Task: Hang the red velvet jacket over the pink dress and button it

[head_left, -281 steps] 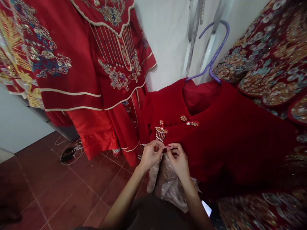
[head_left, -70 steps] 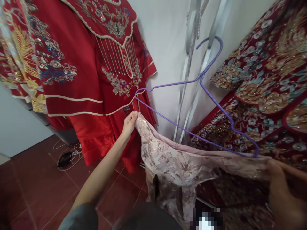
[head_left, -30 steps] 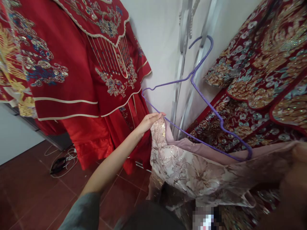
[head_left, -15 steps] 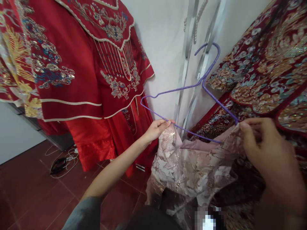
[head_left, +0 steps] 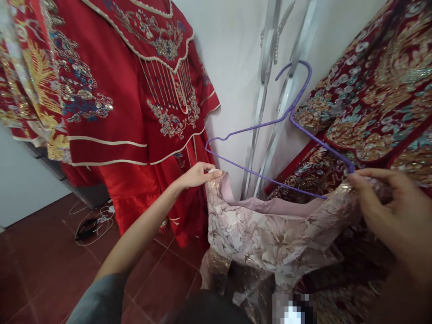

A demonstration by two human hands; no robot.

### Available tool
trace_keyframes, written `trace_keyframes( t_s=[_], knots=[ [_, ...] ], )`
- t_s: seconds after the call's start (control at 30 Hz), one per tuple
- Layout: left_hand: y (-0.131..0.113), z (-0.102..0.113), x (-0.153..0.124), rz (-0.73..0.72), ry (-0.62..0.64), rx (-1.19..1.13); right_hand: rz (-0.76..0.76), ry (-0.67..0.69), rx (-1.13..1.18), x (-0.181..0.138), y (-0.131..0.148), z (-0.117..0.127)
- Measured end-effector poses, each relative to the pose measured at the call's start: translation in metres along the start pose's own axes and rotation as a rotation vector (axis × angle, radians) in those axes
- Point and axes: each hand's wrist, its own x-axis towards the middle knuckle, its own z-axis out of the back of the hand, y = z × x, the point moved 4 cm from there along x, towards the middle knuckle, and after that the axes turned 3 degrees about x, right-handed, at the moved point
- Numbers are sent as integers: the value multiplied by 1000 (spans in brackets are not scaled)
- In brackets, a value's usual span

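A pale pink dress point(head_left: 256, 229) with a floral, gold-flecked pattern is stretched between my hands. My left hand point(head_left: 199, 174) pinches the top edge at its left shoulder, apart from the hanger. At the other shoulder, my right hand point(head_left: 388, 202) is closed on the dress beside the end of a purple hanger point(head_left: 259, 125). The hanger's right end meets the dress there; its left end stands free above the neckline. Whether my right fingers also grip the hanger is hidden. The lower part of the dress hangs down toward me, partly dark and see-through.
A red embroidered outfit point(head_left: 168, 99) with beaded fringe hangs at the left. Dark red, heavily sequined garments point(head_left: 381, 90) hang at the right. Metal rails point(head_left: 266, 103) run down the white wall between them. Cables point(head_left: 97, 227) lie on the tiled floor point(head_left: 151, 274).
My left hand has moved left, away from the hanger's lower bar, drawing the dress's neckline wider. My right hand has shifted slightly right with the hanger's end.
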Motion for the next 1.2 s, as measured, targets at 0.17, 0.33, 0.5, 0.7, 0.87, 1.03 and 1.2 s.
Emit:
trace_keyframes(
  t_s=[0.17,0.33,0.5,0.7,0.87,1.03,1.2],
  knots=[
    [36,35,-4,6,-307,-95,-92,65,25,7,-6,-1],
    [53,38,2,-108,-638,-144,-52,-2,75,11,4,1],
    [54,36,14,-141,-705,-113,-25,-11,89,13,6,3],
    [57,36,25,-86,-750,-90,-31,-9,100,14,5,6],
    [69,35,29,25,-748,-165,-16,8,131,14,8,1],
    [75,37,23,-48,-761,-178,-17,-2,116,14,10,3],
    [70,38,27,-64,-781,-196,-1,-3,121,13,13,7]
  ],
)
